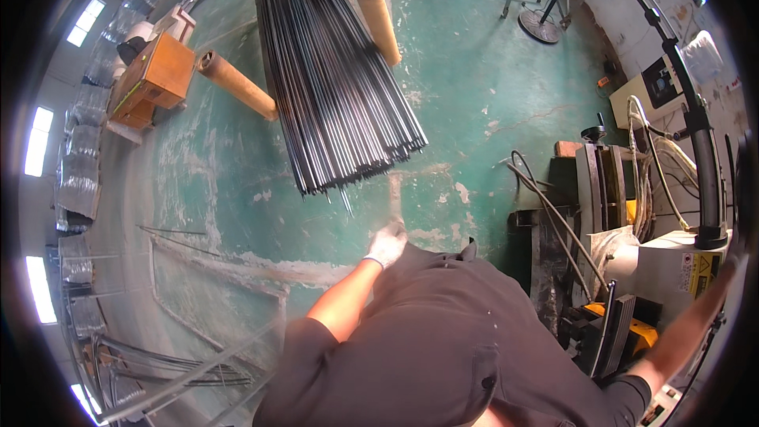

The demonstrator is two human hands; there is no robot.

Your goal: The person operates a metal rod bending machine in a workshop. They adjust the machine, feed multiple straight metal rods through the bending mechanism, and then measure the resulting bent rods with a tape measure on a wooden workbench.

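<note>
In the head view, the left hand [387, 244], in a white glove, is just below the middle, toward 6 o'clock, by the dark shirt [443, 324]. I cannot tell if it is open or closed. The right hand [739, 261] is blurry at the rim, between 3 and 4 o'clock, near a big machine [660, 261] with a black pole [696, 130]. I cannot tell if it grips anything. A long pile of shiny dark rods [340, 87] lies at 12 o'clock on the green floor [458, 95], well apart from both hands.
</note>
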